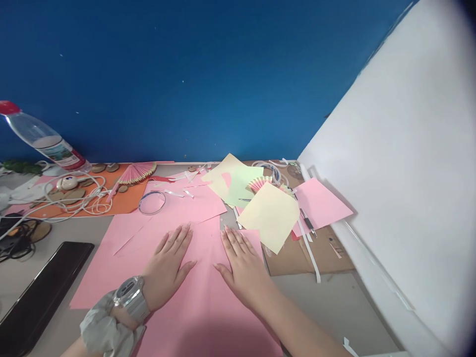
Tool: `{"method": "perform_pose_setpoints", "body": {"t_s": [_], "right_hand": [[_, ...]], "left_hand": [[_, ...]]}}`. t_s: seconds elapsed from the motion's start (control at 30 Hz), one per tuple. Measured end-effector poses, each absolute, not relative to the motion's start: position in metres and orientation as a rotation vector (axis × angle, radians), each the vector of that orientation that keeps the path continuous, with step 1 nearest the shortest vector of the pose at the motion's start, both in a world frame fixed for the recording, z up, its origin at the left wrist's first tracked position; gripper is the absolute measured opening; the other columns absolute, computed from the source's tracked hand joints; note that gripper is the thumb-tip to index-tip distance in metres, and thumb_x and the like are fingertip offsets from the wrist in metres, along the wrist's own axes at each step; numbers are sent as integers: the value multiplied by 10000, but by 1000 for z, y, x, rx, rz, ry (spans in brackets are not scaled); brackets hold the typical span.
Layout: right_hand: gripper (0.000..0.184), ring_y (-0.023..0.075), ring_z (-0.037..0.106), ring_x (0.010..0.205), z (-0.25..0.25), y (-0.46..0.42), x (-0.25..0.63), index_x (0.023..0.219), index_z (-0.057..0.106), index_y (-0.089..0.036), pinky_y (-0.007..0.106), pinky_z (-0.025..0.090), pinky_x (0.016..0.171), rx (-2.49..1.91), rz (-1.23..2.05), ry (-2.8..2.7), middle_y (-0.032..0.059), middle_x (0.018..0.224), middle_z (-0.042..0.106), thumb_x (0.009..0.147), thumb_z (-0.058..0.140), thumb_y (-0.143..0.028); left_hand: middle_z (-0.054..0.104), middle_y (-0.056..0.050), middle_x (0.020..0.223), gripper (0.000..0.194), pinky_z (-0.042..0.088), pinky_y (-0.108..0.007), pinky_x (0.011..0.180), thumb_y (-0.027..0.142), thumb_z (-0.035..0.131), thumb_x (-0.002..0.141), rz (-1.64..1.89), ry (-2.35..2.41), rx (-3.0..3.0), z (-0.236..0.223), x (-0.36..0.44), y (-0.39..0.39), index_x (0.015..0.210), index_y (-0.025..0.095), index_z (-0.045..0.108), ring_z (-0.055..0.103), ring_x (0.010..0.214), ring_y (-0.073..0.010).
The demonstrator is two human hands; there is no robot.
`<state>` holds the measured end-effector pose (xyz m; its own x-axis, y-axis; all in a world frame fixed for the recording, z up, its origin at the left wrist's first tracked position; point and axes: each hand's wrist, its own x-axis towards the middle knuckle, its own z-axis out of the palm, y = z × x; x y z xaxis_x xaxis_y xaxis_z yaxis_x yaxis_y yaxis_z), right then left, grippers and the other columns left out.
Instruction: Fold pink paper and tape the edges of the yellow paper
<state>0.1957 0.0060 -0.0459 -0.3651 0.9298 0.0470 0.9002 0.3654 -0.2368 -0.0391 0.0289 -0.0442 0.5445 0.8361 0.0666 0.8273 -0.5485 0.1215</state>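
Note:
Large pink paper (201, 297) lies spread over the near part of the table, with a faint crease running down its middle. My left hand (169, 265) rests flat on it, fingers together and thumb apart; a grey watch and a grey scrunchie are on that wrist. Palm down on the right side of the same paper is my right hand (241, 265), its thumb pointing inward. Neither hand holds anything. Just beyond my right fingertips lies a cream paper square (273, 215). A round bangle-like ring (151, 203) sits on pink paper beyond my left hand.
A bottle with a red cap (55, 144) leans at the far left, near tangled white cable (98, 196). A pink folded paper fan (137, 173) lies on an orange sheet. At left is a long black case (44, 297); at right, a pen (308, 221) and cardboard (297, 260).

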Motion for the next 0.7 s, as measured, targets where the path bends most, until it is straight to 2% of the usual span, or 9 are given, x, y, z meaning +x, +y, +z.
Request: {"method": "perform_pose_setpoints", "body": {"t_s": [0.27,0.37,0.47,0.57,0.7], "right_hand": [[667,241,187,1382,-40,7,195,1444,217,-91,408,229,1124,-1694,280,-2497,87,1513,143,924,262,-507],[675,250,192,1380,-40,13,198,1444,217,-93,430,235,1119,-1673,264,-2547,80,1510,156,920,276,-514],[617,257,190,1380,-38,17,200,1438,236,-98,473,212,1120,-1669,195,-2554,76,1501,186,936,283,-452],[550,237,191,1382,-34,13,202,1434,255,-108,468,203,1127,-1646,165,-2546,72,1496,210,951,265,-372],[627,243,191,1382,-30,0,205,1435,254,-115,457,256,1111,-1645,260,-2574,70,1501,192,932,263,-488]], "left_hand": [[163,-92,1517,668,230,-469,1097,451,353,923,162,1465,2698,-46,-38,30,1465,176,76,171,1386,-259],[183,-79,1513,612,222,-493,1089,414,333,937,164,1508,2713,-42,-39,27,1463,194,110,181,1383,-268],[206,-48,1508,563,183,-526,1086,372,321,946,135,1519,2757,-33,-42,18,1459,234,135,194,1379,-271],[182,-42,1513,625,195,-492,1092,440,342,931,65,1437,2774,-28,-46,8,1464,227,94,172,1385,-262],[169,-74,1515,709,214,-465,1091,495,362,911,83,1452,2735,-37,-48,2,1467,199,36,175,1385,-264]]}}
